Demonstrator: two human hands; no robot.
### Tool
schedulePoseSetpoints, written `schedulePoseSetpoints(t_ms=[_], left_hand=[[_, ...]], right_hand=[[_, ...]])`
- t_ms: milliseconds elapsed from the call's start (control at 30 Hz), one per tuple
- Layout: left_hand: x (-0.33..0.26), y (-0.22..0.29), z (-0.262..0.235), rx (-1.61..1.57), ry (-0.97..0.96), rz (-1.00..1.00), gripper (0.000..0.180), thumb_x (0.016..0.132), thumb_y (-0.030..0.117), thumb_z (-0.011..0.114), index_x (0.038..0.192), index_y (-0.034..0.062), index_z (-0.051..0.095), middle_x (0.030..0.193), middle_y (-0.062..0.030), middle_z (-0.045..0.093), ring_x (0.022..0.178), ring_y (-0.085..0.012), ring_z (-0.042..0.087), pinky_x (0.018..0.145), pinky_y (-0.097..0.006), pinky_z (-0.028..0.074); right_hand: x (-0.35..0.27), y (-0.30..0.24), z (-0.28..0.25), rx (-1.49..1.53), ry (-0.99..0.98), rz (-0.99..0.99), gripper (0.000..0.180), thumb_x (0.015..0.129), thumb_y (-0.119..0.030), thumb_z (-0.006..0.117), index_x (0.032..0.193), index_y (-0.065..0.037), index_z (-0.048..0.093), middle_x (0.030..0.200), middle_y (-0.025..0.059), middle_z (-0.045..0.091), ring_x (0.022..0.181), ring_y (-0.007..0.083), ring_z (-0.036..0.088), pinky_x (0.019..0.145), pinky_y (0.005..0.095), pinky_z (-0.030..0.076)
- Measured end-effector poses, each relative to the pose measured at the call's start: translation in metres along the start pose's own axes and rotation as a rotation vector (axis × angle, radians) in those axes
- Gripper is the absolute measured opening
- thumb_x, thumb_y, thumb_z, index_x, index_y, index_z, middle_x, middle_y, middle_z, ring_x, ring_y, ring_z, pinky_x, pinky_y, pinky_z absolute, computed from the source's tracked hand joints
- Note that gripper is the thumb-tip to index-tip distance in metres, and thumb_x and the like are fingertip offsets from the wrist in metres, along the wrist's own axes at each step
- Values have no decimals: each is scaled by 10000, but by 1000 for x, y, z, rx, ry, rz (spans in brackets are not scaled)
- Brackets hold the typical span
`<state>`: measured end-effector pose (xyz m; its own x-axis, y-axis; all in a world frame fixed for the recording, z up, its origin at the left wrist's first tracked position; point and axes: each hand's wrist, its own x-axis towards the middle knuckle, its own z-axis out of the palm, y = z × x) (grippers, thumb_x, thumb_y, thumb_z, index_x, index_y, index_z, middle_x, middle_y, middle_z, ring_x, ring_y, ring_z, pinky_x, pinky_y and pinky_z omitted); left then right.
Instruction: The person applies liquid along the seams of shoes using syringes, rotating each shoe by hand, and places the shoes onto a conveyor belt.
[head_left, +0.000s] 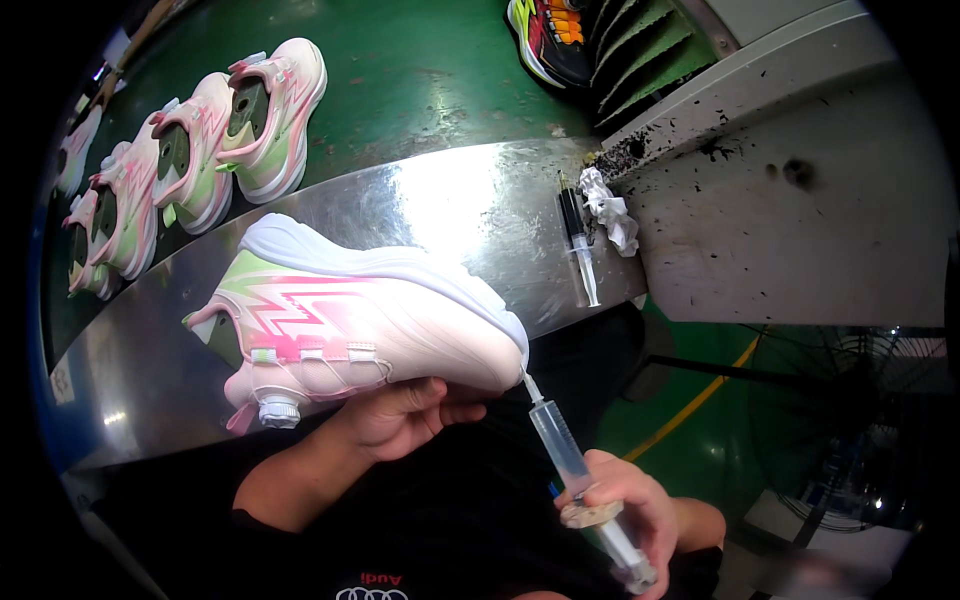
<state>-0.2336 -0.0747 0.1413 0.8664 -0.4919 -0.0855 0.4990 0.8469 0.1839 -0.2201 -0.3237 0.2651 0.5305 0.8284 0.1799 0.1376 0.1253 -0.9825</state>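
A pale pink and white sports shoe [420, 325] with a green heel and pink zigzag stripes lies on its side in the air, sole facing away from me. My left hand [395, 415] is closed on its upper from below, the fingertips partly hidden behind it. A clear syringe [560, 445] is gripped in my right hand [640, 495], its barrel between the fingers and its plunger end near the palm. The syringe's narrow tip touches the toe end, at the seam between upper and sole. A white dial [278, 411] and thin laces show on the shoe.
Several similar pink shoes [275, 120] stand in a row on the green bench [400, 80]. A metal strip [350, 205] edges it. Near the right lie a dark-filled syringe [575, 235] and crumpled white paper [610, 212]. Beyond are a black shoe [555, 40] and a stained machine panel [800, 200].
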Motion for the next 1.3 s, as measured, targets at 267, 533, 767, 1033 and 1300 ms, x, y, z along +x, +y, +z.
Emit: schedulePoseSetpoints(t_ms=[267,533,767,1033,1300], left_hand=[[6,1,18,6,1,54,431,901,221,565,1278,43,455,1260,-177,519,1190,-298,499,930,-390,481],[1,0,26,-19,18,68,434,912,275,540,1270,47,456,1245,-160,533,1155,-302,530,894,-380,506],[-3,3,37,3,55,76,439,919,312,520,1270,58,450,1227,-148,544,1146,-296,538,889,-392,507],[-2,-1,33,96,88,93,442,928,379,478,1278,109,471,1238,-113,547,1233,-348,449,931,-440,460],[-122,-5,34,104,417,207,716,707,80,659,1342,-10,340,1236,-177,506,1126,-318,525,928,-447,449]], right_hand=[[9,16,14,-465,-52,-103,1021,513,-545,832,1272,-29,386,1118,166,508,806,216,506,700,297,371],[12,37,36,-702,71,-229,755,597,-468,791,1136,-25,502,972,116,575,656,221,461,562,314,366],[13,42,40,-816,67,-268,751,605,-466,783,1139,-17,506,969,120,582,644,216,473,556,313,363],[5,43,33,-812,81,-380,788,612,-472,777,1178,-14,475,1007,133,576,665,226,491,566,320,364],[56,92,-26,-948,121,-176,871,585,-463,793,1253,-39,428,1101,133,449,892,307,455,790,398,392]])
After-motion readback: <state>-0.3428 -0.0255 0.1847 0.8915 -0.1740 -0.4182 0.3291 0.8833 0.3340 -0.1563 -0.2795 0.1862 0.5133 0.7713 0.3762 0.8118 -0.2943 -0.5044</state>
